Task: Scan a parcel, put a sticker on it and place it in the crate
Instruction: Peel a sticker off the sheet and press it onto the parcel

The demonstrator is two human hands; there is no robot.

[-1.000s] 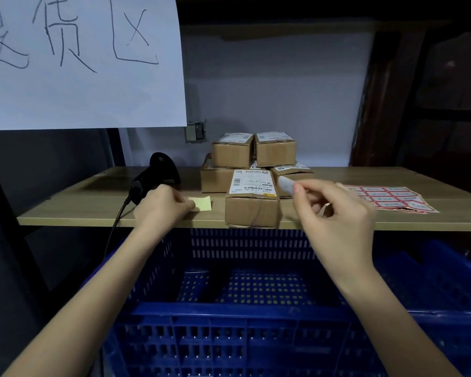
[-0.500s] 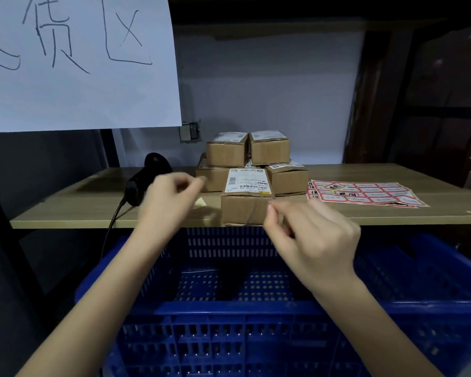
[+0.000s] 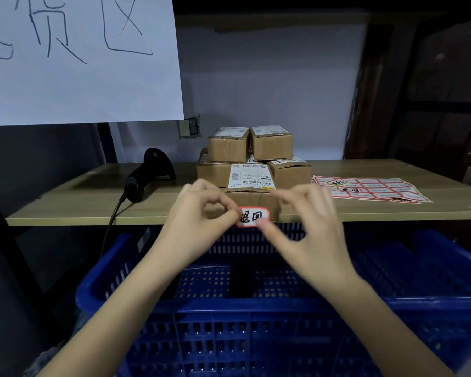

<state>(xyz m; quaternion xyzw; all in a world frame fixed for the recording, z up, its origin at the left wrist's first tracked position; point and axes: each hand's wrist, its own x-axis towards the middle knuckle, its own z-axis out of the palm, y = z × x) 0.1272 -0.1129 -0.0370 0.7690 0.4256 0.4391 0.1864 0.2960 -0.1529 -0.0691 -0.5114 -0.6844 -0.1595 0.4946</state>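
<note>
In the middle of the frame two bare hands hold one small sticker (image 3: 254,216) between them. It is white with a red edge and black writing. The left hand (image 3: 199,216) has its grip pinched on the left end of the sticker with thumb and first finger. The right hand (image 3: 307,227) touches the bottom right edge with its thumb, and its other fingers are spread loose above; it is a bit blurry, so I cannot tell how firm that hold is. The sticker lies long side left to right. The parcel (image 3: 252,191) sits right behind the sticker, at the front edge of the tabletop (image 3: 79,197), and its brown front face looks toward the hands. So the sticker likely just needs a push forward, away from the person, onto that face. Both hands are about as near as each other. I count five brown boxes: the one in front and four stacked behind it (image 3: 249,144). There is one black scanner (image 3: 150,175) at the left, one sheet of stickers (image 3: 365,187) at the right, and one blue crate (image 3: 256,308) below, filling the bottom of the frame.
</note>
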